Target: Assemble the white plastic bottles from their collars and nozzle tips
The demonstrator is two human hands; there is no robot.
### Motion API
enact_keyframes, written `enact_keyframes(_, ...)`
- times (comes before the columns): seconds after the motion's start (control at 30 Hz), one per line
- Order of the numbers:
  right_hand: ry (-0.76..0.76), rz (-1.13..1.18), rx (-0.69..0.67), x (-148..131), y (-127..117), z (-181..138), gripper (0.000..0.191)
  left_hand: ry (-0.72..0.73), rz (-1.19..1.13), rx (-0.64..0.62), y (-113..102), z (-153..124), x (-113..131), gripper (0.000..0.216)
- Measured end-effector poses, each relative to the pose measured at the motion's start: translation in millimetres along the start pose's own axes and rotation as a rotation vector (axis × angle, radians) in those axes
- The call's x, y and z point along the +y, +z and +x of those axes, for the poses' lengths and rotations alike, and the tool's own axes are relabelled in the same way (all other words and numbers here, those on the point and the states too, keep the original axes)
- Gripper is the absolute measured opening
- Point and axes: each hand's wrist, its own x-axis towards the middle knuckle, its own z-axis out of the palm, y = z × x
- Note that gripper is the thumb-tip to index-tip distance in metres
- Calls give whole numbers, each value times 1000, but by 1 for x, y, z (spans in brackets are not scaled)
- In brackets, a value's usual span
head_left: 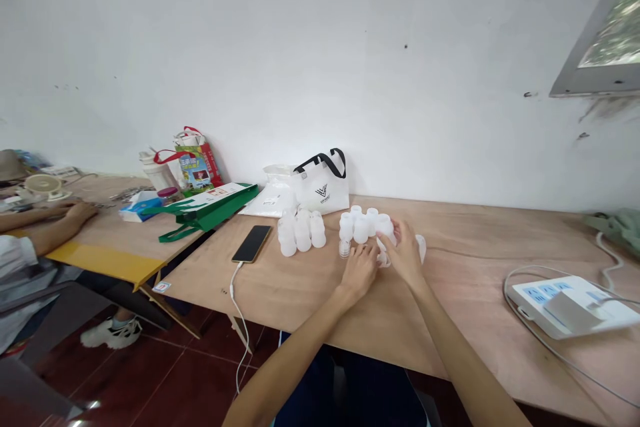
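Observation:
My right hand [407, 256] is curved around a translucent white plastic bottle [384, 223], thumb on one side and fingers on the other. Just to its left, my left hand [361, 268] rests low over the wooden table with its fingers curled; what they hold, if anything, is hidden. A clear ribbed plastic piece [344, 249] stands beside the left fingertips. Behind the hands is a cluster of similar white bottles [361, 230]. More pale plastic, partly covered, shows between the hands and at the right hand's outer side. Another group of bottles [303, 235] stands further left.
A charging phone [252, 243] lies left of the bottles, its cable hanging over the table edge. A white bag [325, 190] with black handles leans on the wall. On the right is a white power strip box [570, 307]. A co-worker's hands [75, 212] rest on the left table.

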Motion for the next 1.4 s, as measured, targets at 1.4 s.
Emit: enact_keyframes(1.4, -265, -373, -213, 28, 4, -49, 35, -81, -260, -9, -9, -46, -19, 12)
